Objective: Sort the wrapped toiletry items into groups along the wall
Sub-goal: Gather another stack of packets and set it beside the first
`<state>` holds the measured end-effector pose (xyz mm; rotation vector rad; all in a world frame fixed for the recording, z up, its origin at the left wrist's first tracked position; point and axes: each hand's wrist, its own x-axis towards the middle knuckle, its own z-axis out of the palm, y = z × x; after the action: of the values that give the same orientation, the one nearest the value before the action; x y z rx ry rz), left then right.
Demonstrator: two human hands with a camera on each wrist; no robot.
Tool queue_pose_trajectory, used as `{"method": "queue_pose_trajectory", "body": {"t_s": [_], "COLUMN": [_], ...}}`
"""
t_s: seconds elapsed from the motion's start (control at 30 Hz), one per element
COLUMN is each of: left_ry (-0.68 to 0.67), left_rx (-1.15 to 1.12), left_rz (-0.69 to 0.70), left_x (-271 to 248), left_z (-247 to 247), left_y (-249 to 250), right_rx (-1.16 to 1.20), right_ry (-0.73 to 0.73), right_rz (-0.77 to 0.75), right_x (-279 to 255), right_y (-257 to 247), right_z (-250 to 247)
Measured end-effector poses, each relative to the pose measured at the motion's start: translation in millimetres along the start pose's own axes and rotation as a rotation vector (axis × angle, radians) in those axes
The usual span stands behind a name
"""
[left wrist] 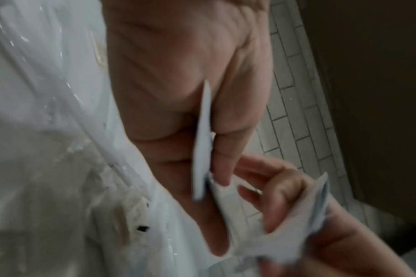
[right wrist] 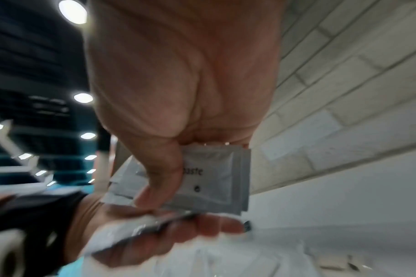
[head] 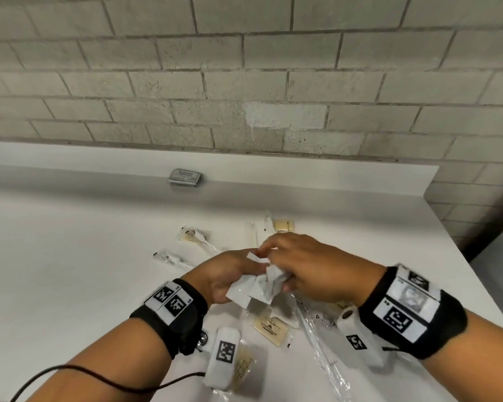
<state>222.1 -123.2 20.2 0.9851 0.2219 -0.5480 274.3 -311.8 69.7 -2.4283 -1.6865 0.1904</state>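
Gathering step. Right hand (head: 308,268) fingers pinch a sheaf of white sachets (right wrist: 216,174) above the desk (head: 70,256); left hand (head: 230,277) grips more. Next, likely: carry them to the stack (head: 185,177) by the wall.

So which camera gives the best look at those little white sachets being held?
The right wrist view: the white sachets fill the frame under the right hand, with printing partly legible. The head view shows them small between both hands; the left wrist view shows them edge-on and blurred.
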Motion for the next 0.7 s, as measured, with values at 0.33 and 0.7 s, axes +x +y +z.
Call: {"method": "queue_pose_trajectory", "body": {"t_s": [0.33, 0.7], "left_ry": [0.129, 0.420], "left_rx": [-0.040, -0.073], "left_rz": [-0.003, 0.254], "left_x": [-5.2, 10.2], "left_z": [-5.0, -1.3], "left_y": [-1.4, -5.6], "right_rx": [0.267, 1.492], "right_ry": [0.227, 0.535], "right_rz": [0.235, 0.700], "right_x": [-1.7, -9.1], "right_y": [5.0, 29.4], "right_z": [27.8, 48.8]}}
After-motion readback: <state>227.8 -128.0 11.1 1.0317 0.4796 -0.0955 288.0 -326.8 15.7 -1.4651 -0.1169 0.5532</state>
